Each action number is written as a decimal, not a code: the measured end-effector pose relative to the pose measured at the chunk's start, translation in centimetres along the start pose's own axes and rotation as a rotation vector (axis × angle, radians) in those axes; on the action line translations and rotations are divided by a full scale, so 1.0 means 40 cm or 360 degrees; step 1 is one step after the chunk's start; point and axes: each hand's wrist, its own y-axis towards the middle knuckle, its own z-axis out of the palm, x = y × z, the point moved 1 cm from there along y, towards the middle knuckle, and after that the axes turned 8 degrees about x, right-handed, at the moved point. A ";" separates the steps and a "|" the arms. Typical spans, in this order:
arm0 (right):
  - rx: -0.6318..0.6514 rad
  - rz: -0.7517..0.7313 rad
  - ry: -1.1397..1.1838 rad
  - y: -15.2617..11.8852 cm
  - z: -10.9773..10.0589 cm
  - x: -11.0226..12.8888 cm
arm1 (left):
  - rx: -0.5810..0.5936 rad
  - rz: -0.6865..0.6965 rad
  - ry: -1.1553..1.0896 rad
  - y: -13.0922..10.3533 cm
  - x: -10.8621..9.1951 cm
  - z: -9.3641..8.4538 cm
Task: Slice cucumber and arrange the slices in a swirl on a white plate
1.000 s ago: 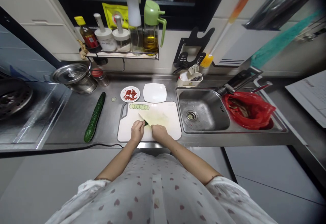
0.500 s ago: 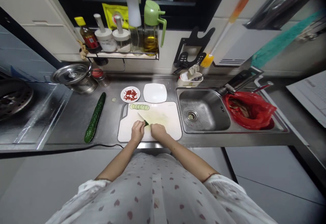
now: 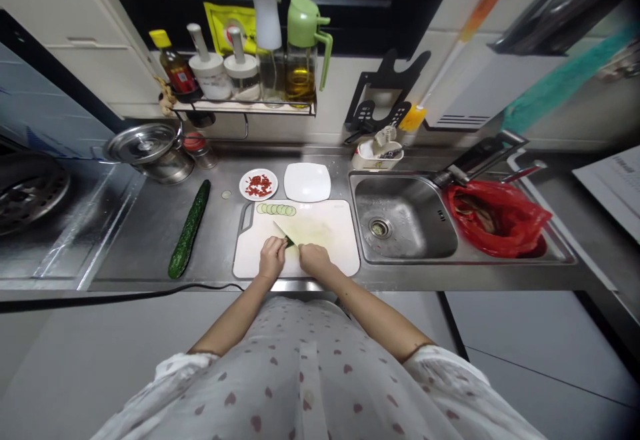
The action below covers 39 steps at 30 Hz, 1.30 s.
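On the white cutting board (image 3: 335,260), my left hand (image 3: 273,257) has its fingers closed on a short dark-green cucumber piece (image 3: 289,242), mostly hidden by the fingers and blade. My right hand (image 3: 314,260) is wrapped round the handle of a knife (image 3: 285,233), whose blade slants up and left against the piece. A row of overlapping cucumber slices (image 3: 276,210) lies along the board's upper left edge. Beyond the board stand a small plate (image 3: 243,188) of chopped red bits and a bare white square plate (image 3: 307,182). A whole cucumber (image 3: 190,230) rests left of the board.
To the right is a steel sink (image 3: 406,227) with a red plastic bag (image 3: 530,220) beyond it. A lidded pot (image 3: 150,153) and a red-capped jar (image 3: 203,153) stand back left. Above hangs a rack (image 3: 240,108) of bottles. A black cable (image 3: 190,287) runs along the front edge.
The whole view has shifted slightly. Both hands keep their holds on the cucumber piece and the knife, with hardly any movement over the board.
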 end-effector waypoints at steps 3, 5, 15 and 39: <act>0.0006 -0.0009 -0.0002 -0.003 0.001 -0.002 | -0.0001 0.0008 0.0008 0.001 -0.002 -0.001; 0.0004 -0.0008 -0.0002 -0.002 0.002 -0.002 | -0.0004 0.0009 0.0013 0.001 -0.004 -0.001; -0.0029 0.0020 0.0010 0.000 0.010 0.005 | -0.0001 -0.0007 0.0012 -0.004 -0.001 0.000; 0.0055 0.0133 0.0071 -0.105 0.044 -0.040 | -0.0023 -0.0055 0.0042 -0.009 0.001 0.001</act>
